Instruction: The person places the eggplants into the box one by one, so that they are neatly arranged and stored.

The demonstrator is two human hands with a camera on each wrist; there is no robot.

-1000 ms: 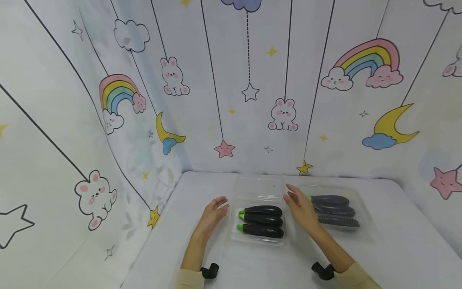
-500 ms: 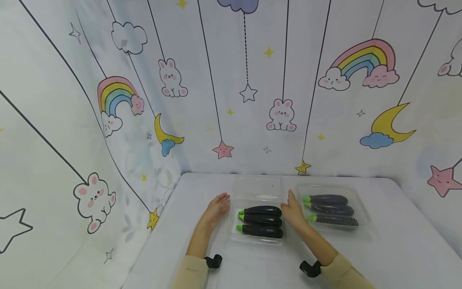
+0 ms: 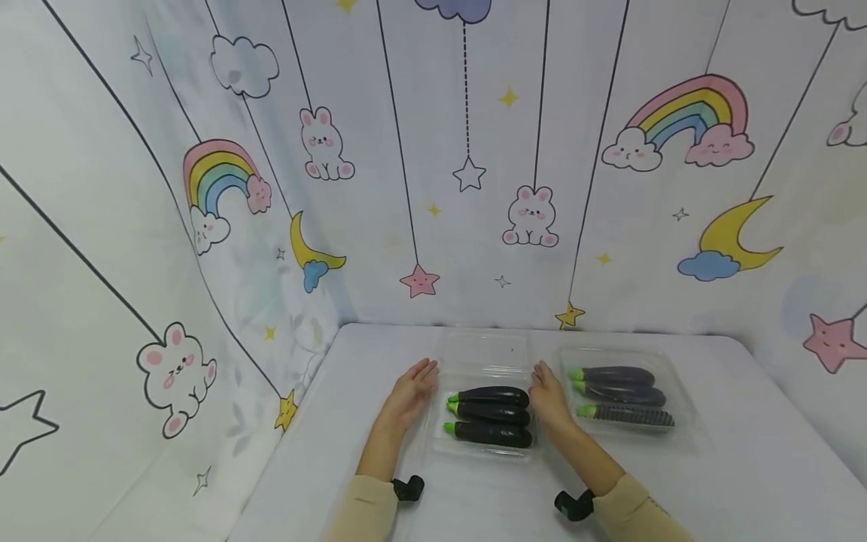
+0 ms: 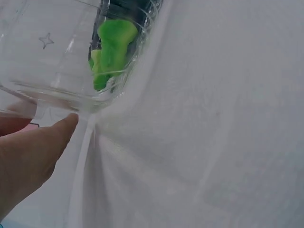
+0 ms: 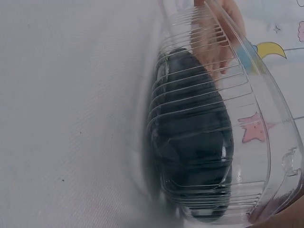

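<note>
A clear plastic clamshell box (image 3: 484,452) stands on the table in the head view, its lid (image 3: 485,352) folded back behind it. Three dark eggplants (image 3: 491,412) lie side by side inside, green stems to the left. My left hand (image 3: 410,394) is at the box's left side, fingers extended; in the left wrist view its thumb (image 4: 57,135) is by the clear plastic edge. On the opposite side, my right hand (image 3: 550,395) lies along the right wall, fingers mostly straight. The right wrist view shows one eggplant (image 5: 192,137) through the ribbed wall.
To the right stands a second clear box (image 3: 684,391) holding three more eggplants (image 3: 619,395), seen greyish through plastic. A white cloth covers the table (image 3: 467,500). Behind it hangs a printed curtain (image 3: 379,188). Each wrist carries a black camera (image 3: 409,488).
My right hand has come left from the gap between the boxes to the near box's right side. The left hand has shifted right, closer to the box. The eggplants stay put.
</note>
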